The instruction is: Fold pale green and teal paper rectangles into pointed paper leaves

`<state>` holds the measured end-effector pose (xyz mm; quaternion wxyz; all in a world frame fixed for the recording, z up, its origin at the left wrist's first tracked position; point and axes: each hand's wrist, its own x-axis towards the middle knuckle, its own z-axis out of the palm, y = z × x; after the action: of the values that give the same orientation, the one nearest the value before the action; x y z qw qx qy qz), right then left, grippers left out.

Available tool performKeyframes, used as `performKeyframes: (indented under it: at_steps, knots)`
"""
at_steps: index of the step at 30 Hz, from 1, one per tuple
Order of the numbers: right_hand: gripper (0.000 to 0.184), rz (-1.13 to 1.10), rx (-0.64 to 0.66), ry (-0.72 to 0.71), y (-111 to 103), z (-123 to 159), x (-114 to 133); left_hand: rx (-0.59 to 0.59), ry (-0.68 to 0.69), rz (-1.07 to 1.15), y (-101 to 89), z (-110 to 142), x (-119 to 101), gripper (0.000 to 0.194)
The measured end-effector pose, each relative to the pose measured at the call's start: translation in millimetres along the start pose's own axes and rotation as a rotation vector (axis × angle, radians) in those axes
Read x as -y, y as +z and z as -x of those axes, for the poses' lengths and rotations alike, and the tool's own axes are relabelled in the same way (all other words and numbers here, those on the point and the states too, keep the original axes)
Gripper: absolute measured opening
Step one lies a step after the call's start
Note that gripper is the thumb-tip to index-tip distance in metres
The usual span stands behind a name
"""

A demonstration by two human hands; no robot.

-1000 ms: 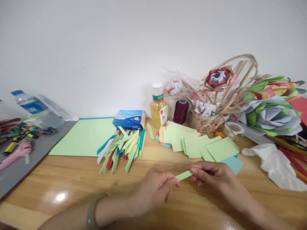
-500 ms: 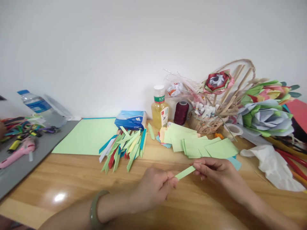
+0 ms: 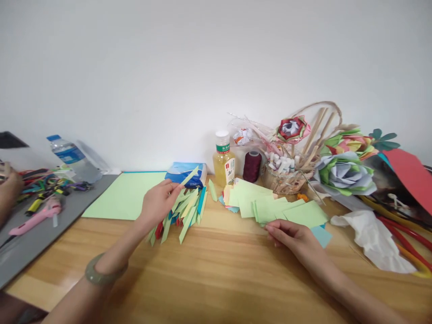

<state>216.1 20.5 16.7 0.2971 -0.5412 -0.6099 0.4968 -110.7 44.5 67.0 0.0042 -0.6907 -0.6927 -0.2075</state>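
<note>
Two hands are working apart over a wooden table (image 3: 216, 274), having been joined half a second earlier by one narrow strip stretched between them. The left hand (image 3: 157, 202) is now carrying that folded green strip (image 3: 189, 177) alone, its thumb and forefinger clamping one end; the free end is pointing up and to the right, in front of a blue tissue packet (image 3: 180, 168) and above a pile of folded strips (image 3: 187, 220). Whether the strip is touching the pile cannot be told. The right hand (image 3: 297, 238) is no longer holding the strip; its thumb and forefinger are standing close together at the near edge of the fanned green paper squares (image 3: 263, 207), but whether they are pinching a sheet is not showing clearly. A few blue squares (image 3: 321, 236) are lying just beside this hand. Judged from this parting, the shared handling of the strip is appearing finished, with the left hand attending to shaped pieces and the right to flat ones. A large green sheet (image 3: 118, 198) is lying left of the pile, and at the far left edge another person's hand (image 3: 10, 191) is showing near a pink glue gun (image 3: 37, 217).
</note>
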Motion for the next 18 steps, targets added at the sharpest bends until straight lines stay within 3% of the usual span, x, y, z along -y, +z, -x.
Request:
performKeyframes:
  at_steps: [4, 9, 13, 18]
  knots:
    - [0.04, 0.011, 0.014, -0.014, 0.6, -0.4, -2.4, 0.068, -0.022, -0.072, 14.1, -18.9, 25.3, 0.035]
    - [0.039, 0.031, 0.008, -0.038, -0.8, 0.3, -4.0, 0.059, -0.021, -0.067, 29.4, -24.0, 28.9, 0.037]
    - [0.04, 0.047, 0.014, -0.048, -0.4, -0.7, -6.5, -0.073, 0.003, -0.013, 19.3, -23.9, 26.9, 0.038]
    - [0.041, 0.065, 0.026, -0.053, -0.7, -1.2, -8.8, -0.267, 0.009, 0.036, -9.7, -24.2, 31.3, 0.042]
